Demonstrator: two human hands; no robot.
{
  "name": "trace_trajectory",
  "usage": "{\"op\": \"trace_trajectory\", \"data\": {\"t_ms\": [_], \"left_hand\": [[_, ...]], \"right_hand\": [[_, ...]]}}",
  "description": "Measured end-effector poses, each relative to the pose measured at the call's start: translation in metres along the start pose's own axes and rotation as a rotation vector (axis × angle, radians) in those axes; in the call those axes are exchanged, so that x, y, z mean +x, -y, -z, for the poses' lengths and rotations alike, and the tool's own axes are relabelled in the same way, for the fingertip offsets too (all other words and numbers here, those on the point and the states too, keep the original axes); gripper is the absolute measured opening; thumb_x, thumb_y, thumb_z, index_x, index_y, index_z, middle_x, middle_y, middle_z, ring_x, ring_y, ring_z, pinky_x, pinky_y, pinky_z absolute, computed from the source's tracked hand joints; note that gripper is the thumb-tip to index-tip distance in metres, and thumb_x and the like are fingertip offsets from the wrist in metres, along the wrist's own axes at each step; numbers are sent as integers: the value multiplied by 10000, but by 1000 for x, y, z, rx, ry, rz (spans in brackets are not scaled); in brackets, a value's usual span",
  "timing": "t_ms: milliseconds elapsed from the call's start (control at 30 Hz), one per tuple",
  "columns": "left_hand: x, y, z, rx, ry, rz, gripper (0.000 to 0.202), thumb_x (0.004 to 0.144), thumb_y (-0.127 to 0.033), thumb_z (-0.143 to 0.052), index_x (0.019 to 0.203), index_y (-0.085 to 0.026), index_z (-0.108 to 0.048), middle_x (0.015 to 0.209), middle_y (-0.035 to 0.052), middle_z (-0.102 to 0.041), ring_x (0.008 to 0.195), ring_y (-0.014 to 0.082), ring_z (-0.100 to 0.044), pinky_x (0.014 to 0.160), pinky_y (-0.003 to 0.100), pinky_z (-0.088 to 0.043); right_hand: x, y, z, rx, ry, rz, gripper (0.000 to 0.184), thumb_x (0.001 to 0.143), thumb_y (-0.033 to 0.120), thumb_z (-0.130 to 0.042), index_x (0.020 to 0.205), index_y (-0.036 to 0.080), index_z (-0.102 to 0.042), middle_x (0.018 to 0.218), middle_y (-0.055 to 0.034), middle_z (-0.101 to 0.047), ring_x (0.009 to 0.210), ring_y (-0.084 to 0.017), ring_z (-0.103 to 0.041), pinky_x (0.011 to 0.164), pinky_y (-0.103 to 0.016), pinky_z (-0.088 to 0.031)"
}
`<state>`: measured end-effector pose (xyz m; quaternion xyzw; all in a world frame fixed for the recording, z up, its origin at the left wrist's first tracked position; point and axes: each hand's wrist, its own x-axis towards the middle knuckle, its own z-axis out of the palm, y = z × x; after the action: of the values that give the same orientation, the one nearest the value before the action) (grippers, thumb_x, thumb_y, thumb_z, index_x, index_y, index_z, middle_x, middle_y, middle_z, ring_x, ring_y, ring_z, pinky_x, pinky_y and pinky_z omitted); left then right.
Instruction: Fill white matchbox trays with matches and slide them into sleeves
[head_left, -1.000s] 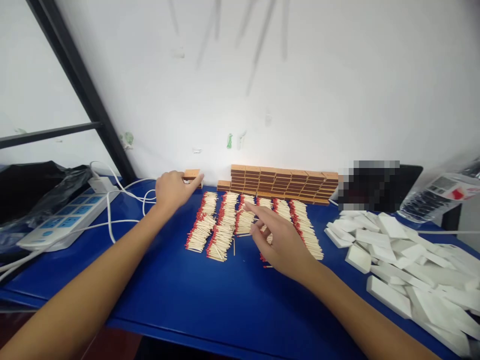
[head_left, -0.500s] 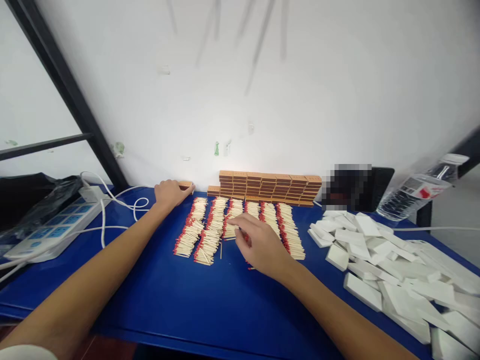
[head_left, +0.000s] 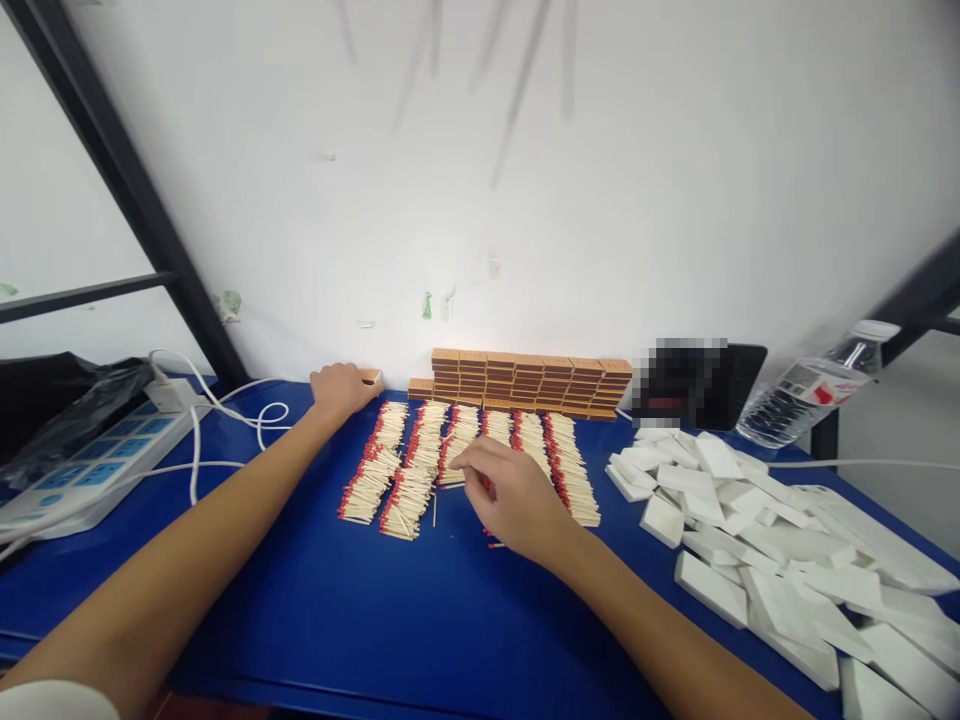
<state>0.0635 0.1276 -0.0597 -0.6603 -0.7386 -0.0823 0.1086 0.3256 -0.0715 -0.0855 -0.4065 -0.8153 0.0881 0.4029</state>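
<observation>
At the back left of the blue table, my left hand [head_left: 339, 390] is closed around a small brown matchbox [head_left: 371, 377]; most of the box is hidden behind the fingers. My right hand [head_left: 521, 500] hovers low over the rows of loose matches [head_left: 397, 485], its thumb and index finger pinched together. Whether a match is between those fingertips I cannot make out. The matches have red heads and pale sticks and lie in several long piles. One single match [head_left: 434, 510] lies apart in front of them.
Stacked matchboxes [head_left: 525, 382] stand along the wall behind the matches. White box-like pieces [head_left: 772, 550] are heaped at the right. A clear plastic bottle [head_left: 814, 390] and a dark screen [head_left: 739, 385] stand behind them. At the left lie a power strip [head_left: 112, 460] and white cables.
The view has shifted slightly. My left thumb has moved off the matchbox's right end, so more of the box shows. My right fingertips have drawn closer together above the matches.
</observation>
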Motion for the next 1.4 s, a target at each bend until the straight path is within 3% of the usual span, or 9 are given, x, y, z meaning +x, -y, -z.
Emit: {"op": "trace_trajectory", "data": {"t_ms": [400,833,967,1000,1067,1133,1233,1400], "left_hand": [[9,8,3,-30,83,32,945,745,-892,-504,1165,-81,-746,1204,275,-734,1127,452,-687,927,494,-501],[-2,3,4,-63,50,35,824,750,-802,-586,1135,-89,-739,1183,246,-747,1116,433,-691,932,483,-505],[-12,-1,22,-79,-65,90,963,775,-835,-556,1316,-40,-603,1291,300,-675,1206,469,-624,1000,552,-459],[-16,-3,27,-86,-130,86,925,825,-808,-525,1342,-42,-571,1318,300,-655,1241,464,-598,1017,549,-447],[-26,-10,38,-180,-323,-57,632,923,-641,-524,1233,-99,-623,1223,241,-697,1194,416,-620,1001,495,-450],[-39,-17,46,-295,-323,-274,388,961,-504,-536,1058,-153,-671,1093,177,-725,1101,360,-658,929,434,-467],[-63,-24,47,-344,-238,-395,290,949,-476,-586,900,-206,-680,848,68,-717,839,254,-682,731,346,-459],[-104,-9,35,-493,-202,-610,248,961,-418,-596,839,-212,-663,677,5,-628,639,175,-591,632,305,-411]], "right_hand": [[1,0,0,-7,18,1,286,905,13,-524,982,193,-731,936,-37,-721,791,-165,-658,716,-299,-480],[2,1,2,-32,25,-5,289,906,17,-521,989,198,-731,918,-33,-714,724,-155,-635,684,-294,-465],[2,2,3,-46,26,4,281,906,20,-528,981,200,-730,921,-35,-723,766,-163,-658,706,-290,-479],[2,2,3,-52,27,4,280,902,20,-532,980,202,-730,923,-35,-728,770,-164,-662,707,-288,-483],[3,-1,6,-78,14,-6,278,893,22,-537,980,202,-729,934,-39,-740,770,-165,-670,706,-284,-491],[6,-6,13,-150,-17,-26,266,890,36,-540,977,201,-730,945,-47,-752,776,-172,-682,703,-285,-496],[14,-21,39,-420,-53,-93,218,912,98,-556,977,202,-737,935,-72,-759,800,-208,-695,690,-307,-480],[10,-59,114,-848,63,-465,141,911,234,-616,838,199,-731,917,-125,-759,779,-270,-698,613,-329,-397]]}}
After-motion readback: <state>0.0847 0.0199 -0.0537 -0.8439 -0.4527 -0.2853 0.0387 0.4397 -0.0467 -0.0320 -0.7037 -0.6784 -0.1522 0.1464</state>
